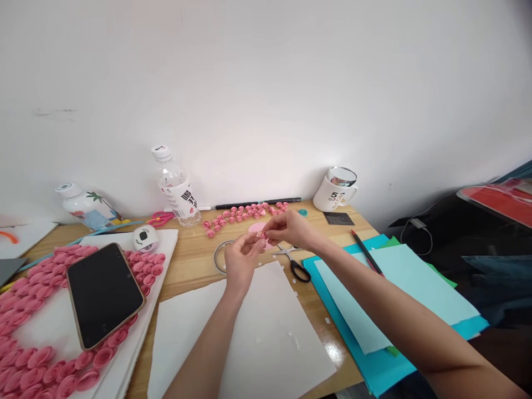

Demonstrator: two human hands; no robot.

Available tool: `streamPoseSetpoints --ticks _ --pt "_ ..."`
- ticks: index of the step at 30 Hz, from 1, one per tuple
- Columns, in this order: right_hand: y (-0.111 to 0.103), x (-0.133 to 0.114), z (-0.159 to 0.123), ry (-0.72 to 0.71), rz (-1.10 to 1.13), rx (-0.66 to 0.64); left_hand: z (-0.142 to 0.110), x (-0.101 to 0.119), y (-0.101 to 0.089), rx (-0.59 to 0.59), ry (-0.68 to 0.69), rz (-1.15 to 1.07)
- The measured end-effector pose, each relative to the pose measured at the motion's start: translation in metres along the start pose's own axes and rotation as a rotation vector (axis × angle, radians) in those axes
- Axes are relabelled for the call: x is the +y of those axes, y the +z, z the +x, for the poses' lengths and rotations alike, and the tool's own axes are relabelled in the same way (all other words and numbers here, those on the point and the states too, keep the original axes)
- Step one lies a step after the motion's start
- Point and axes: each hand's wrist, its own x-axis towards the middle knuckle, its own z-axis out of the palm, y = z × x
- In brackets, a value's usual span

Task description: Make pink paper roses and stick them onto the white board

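Note:
Near the middle of the desk, my left hand (241, 263) and my right hand (290, 228) meet with fingertips pinched. Between them is a small pink paper roll (262, 235), mostly hidden by the fingers. A pink paper piece (255, 227) shows just behind the fingertips; whether it joins the roll I cannot tell. Scissors with black handles (300, 271) lie beneath my right wrist, and a roll of clear tape (219, 257) is left of my left hand. Several rolled pink paper roses (233, 214) sit beyond both hands. A white sheet (249, 332) lies under my left forearm.
At left, a phone (106, 296) rests on a board covered with pink paper roses (39, 277). A water bottle (178, 191) and a white mug (330, 193) stand by the wall. Coloured paper sheets (399, 293) and a pen (367, 252) lie at right.

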Motion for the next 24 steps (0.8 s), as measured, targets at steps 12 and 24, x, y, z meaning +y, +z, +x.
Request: streamPoseSetpoints --ticks 12,24 --pt "0.0068 -0.0041 -0.0009 -0.074 0.044 0.006 0.0023 0.0006 -0.0030 -0.011 -0.091 -0.184" --pt "0.0114 -0.0006 0.0007 -0.067 0.081 0.061 0.0034 0.0003 -0.0032 -0.020 -0.137 -0.251"
